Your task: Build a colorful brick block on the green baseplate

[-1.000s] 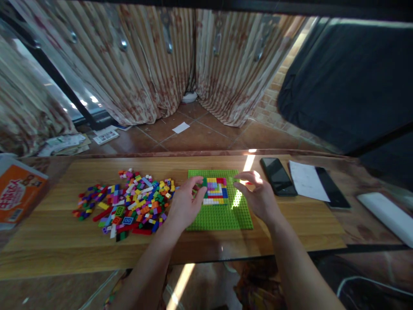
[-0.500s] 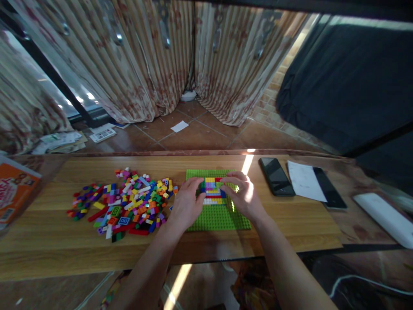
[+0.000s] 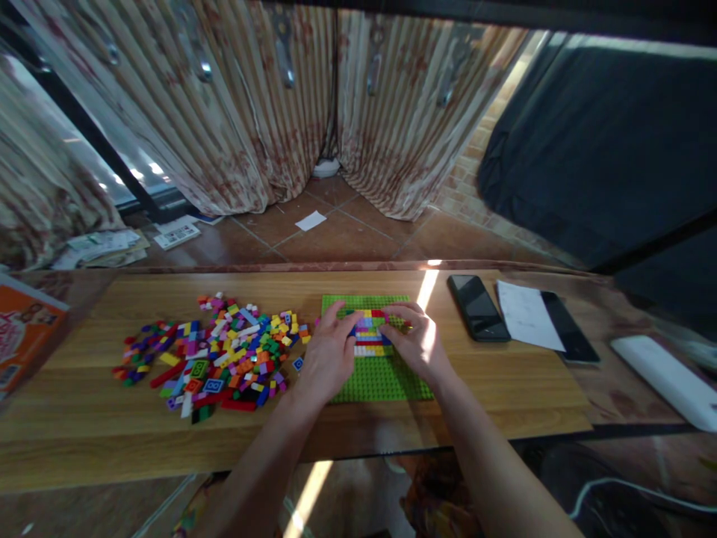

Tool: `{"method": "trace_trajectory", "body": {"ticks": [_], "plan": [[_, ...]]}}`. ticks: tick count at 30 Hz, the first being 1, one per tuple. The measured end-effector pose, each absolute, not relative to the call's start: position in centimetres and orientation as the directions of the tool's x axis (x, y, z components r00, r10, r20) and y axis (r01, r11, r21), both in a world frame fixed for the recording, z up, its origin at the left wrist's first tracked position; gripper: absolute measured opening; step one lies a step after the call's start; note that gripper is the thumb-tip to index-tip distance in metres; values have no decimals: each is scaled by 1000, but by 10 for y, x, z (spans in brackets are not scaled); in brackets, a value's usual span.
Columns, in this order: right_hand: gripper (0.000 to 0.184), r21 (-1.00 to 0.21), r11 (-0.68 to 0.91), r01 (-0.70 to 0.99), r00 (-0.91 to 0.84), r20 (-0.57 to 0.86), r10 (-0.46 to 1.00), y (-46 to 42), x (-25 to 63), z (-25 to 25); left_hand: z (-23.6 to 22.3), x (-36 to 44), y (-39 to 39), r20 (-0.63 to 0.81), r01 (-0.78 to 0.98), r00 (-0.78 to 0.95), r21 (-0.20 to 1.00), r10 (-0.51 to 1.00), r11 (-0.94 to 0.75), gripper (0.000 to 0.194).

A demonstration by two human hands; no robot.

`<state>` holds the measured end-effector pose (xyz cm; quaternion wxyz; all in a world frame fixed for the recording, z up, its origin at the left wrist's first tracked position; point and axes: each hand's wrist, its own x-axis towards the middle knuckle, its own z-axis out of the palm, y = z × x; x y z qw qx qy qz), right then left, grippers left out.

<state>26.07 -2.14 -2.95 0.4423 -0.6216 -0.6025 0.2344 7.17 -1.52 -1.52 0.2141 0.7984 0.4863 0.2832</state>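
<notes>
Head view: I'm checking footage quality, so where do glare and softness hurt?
Head view: sunlight bleaches part of the right hand; head view: a bright streak crosses the far edge of the table; head view: the brick build looks soft, its studs barely distinguishable.

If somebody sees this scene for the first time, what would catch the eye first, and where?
Probably the loose heap of small multicoloured plastic bricks on the left part of the brown wooden table comes first. Next is the bright-green studded plastic baseplate to its right, where the left hand and right hand flank a block of joined colourful bricks. Behind the table hang tall striped beige curtains.
</notes>
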Motion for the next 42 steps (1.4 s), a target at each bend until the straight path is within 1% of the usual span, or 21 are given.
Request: {"method": "trace_trajectory", "body": {"ticks": [3, 7, 9, 15, 24, 29, 33, 37, 39, 42], "plan": [[28, -857, 76, 510, 167, 185, 968, -20, 263, -27, -16, 74, -17, 282, 676, 405, 549, 870, -492, 42], [36, -933, -44, 358, 257, 53, 965, -15, 268, -30, -16, 79, -20, 292, 716, 434, 462, 852, -523, 39], [38, -945, -67, 321, 280, 27, 960, -12, 268, -34, -16, 82, -22, 286, 739, 437, 427, 853, -522, 40], [36, -903, -62, 425, 310, 80, 947, -7, 260, -41, -16, 88, -26, 255, 796, 435, 340, 864, -501, 45], [29, -913, -65, 403, 312, 71, 947, -11, 249, -34, -14, 95, -32, 239, 855, 419, 220, 876, -469, 41], [26, -891, -29, 454, 284, 114, 952, -11, 248, -34, -11, 103, -38, 213, 885, 390, 181, 896, -428, 40], [28, -884, -17, 467, 267, 123, 956, -12, 249, -34, -13, 103, -40, 220, 888, 373, 198, 901, -416, 40], [38, -894, -16, 447, 250, 108, 962, -15, 253, -31, -15, 98, -41, 243, 857, 377, 274, 894, -436, 42], [42, -895, -27, 445, 292, 117, 949, -16, 253, -27, -15, 95, -42, 256, 831, 379, 328, 889, -449, 43], [39, -883, -4, 469, 387, 202, 900, -18, 248, -17, -11, 87, -39, 300, 793, 336, 421, 893, -440, 42]]}}
